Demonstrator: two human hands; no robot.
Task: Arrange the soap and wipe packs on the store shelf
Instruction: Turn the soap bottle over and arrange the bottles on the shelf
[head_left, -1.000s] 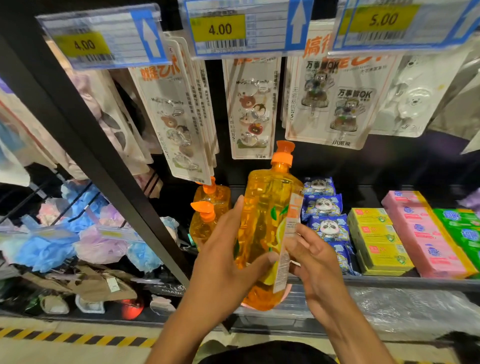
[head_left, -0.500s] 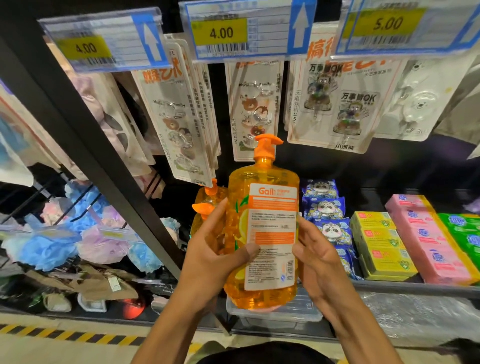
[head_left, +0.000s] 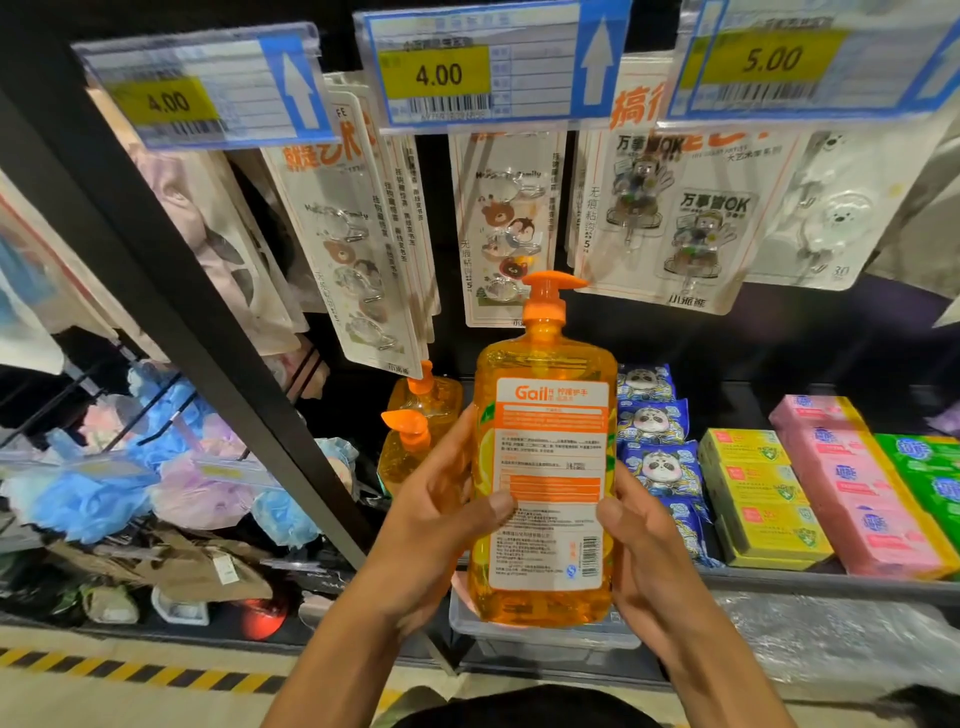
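An orange pump bottle of liquid soap (head_left: 545, 467) stands upright in front of the shelf, its back label facing me. My left hand (head_left: 441, 514) grips its left side with the thumb across the label. My right hand (head_left: 644, 540) grips its right side, thumb on the label edge. Two more orange soap bottles (head_left: 415, 436) stand on the shelf behind and to the left. Blue panda wipe packs (head_left: 657, 447) lie in a row right of the held bottle. Yellow (head_left: 763, 499), pink (head_left: 852, 488) and green soap packs (head_left: 930, 467) fill the shelf further right.
Carded adhesive hooks (head_left: 509, 228) hang above the shelf under price tags (head_left: 467, 67). A black upright (head_left: 171, 291) slants on the left, with bath sponges (head_left: 93, 499) beyond it. A clear plastic bin (head_left: 540, 639) sits below the shelf edge (head_left: 831, 582).
The bottle has been turned from side-on until its back label faces me, and it now stands straighter and slightly higher. Both hands stayed on its sides.
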